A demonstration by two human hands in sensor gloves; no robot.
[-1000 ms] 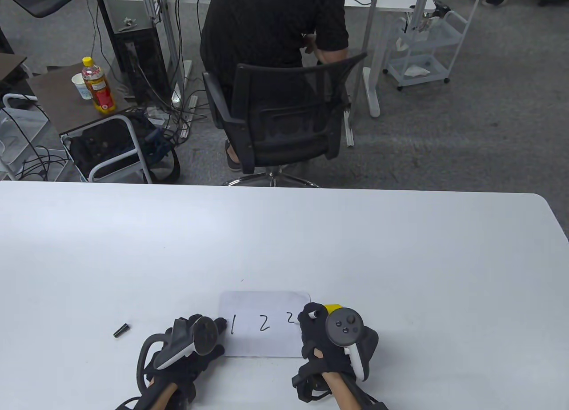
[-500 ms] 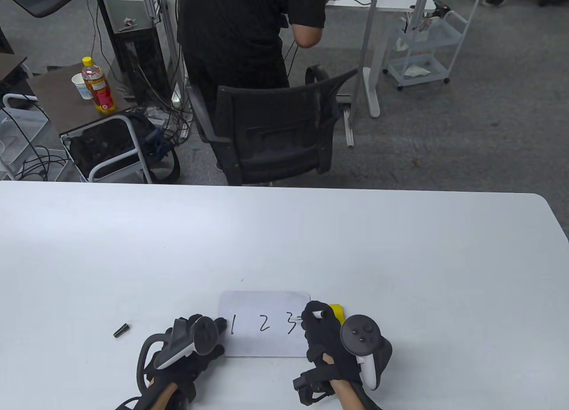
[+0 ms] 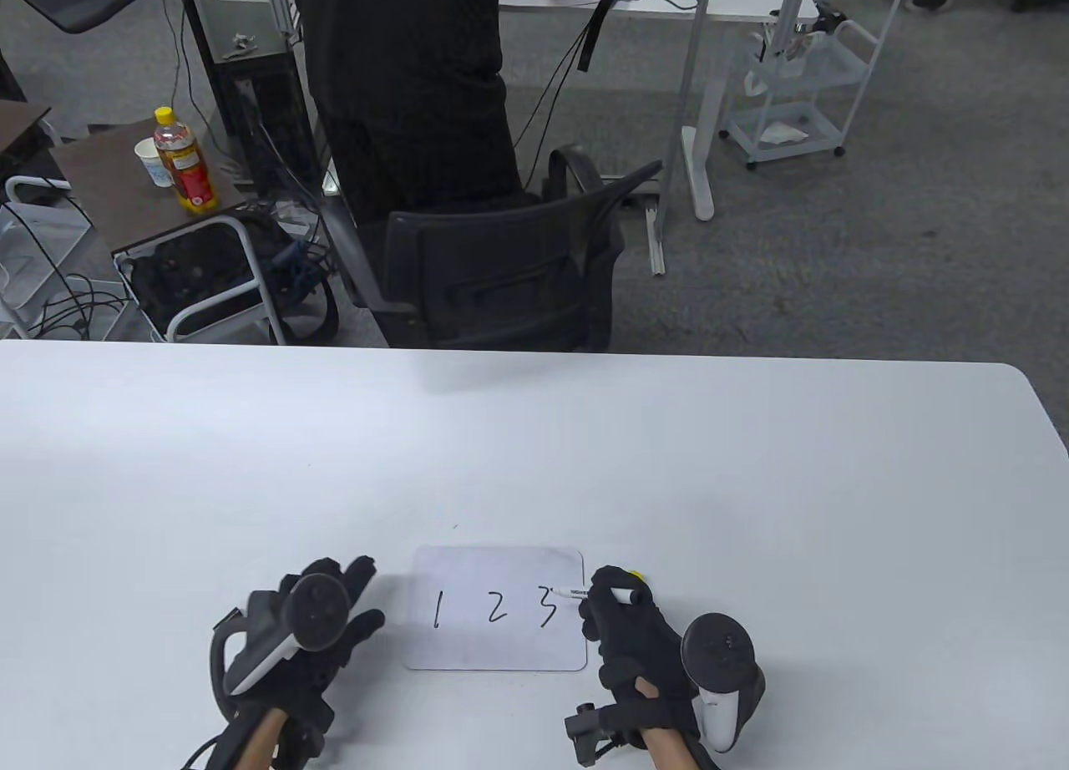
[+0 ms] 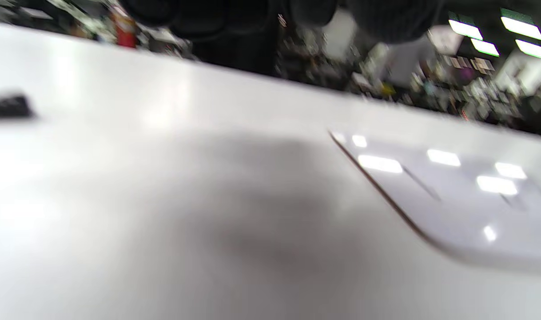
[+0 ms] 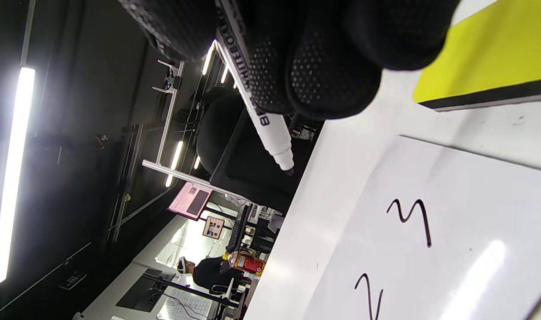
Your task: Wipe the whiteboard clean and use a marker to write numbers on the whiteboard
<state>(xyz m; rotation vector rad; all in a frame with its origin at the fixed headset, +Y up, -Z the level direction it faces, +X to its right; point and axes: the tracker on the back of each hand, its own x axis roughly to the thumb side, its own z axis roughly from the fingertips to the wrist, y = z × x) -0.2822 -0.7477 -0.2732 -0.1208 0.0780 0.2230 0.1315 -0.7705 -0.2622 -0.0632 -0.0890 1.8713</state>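
The small whiteboard (image 3: 468, 645) lies near the table's front edge with 1, 2 and 3 written on it in black. My right hand (image 3: 603, 596) is at its right edge and grips a white marker (image 3: 576, 591). In the right wrist view the marker (image 5: 270, 129) has its tip lifted off the whiteboard (image 5: 466, 266), past the 3. My left hand (image 3: 334, 611) is left of the board with fingers spread, holding nothing. The black marker cap (image 4: 6, 106) lies on the table in the left wrist view. A yellow eraser (image 5: 488, 58) sits beside my right hand.
The white table (image 3: 668, 469) stretches far beyond the board. Behind its far edge a person in black stands by an office chair (image 3: 493, 277). A bottle (image 3: 185, 164) on a side table is at back left, a white cart (image 3: 793, 93) at back right.
The 3 was completed and my right hand drew back to the right with the marker. My left hand slid left off the board's edge. The person behind rose from the chair.
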